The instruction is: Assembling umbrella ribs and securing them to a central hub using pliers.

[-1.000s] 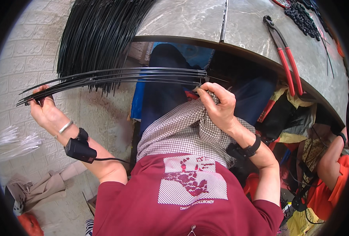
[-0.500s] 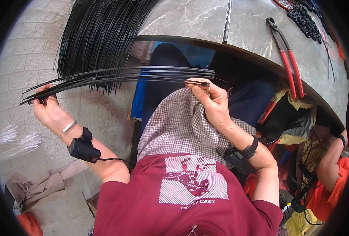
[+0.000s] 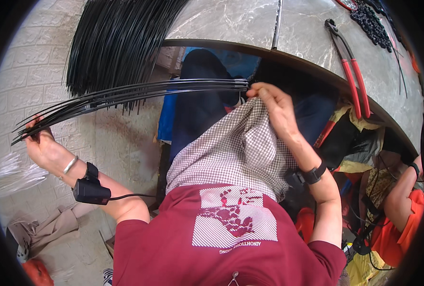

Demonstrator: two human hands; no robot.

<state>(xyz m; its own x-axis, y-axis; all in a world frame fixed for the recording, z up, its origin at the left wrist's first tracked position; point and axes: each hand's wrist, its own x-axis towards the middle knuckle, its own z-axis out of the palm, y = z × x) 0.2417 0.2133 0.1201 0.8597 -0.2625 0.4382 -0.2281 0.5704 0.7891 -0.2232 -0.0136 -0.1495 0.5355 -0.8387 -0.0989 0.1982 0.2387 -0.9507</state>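
A fan of long thin black strips (image 3: 140, 90) spans the space above my lap, bowed slightly. My left hand (image 3: 42, 143) is closed around their left end, where the ends spread apart. At the other end the tips lie close together, beside the fingertips of my right hand (image 3: 276, 105). Those fingers are bent and pinched; a fold of the brown-and-white checked cloth (image 3: 216, 148) over my lap rises to them and appears gripped. Whether they also touch the strip tips is hard to tell.
A thick bundle of black strips (image 3: 116, 47) hangs over the edge of the grey marbled table (image 3: 221, 21). Red-handled cutters (image 3: 352, 76) and a black beaded heap (image 3: 371, 28) lie on the table. White strands (image 3: 18, 174) are at left; another person's arm (image 3: 403, 195) shows at right.
My left hand has moved left and down, carrying the strips with it. My right hand has shifted right, off the strips' side to just past their tips, and the checked cloth has risen with it.
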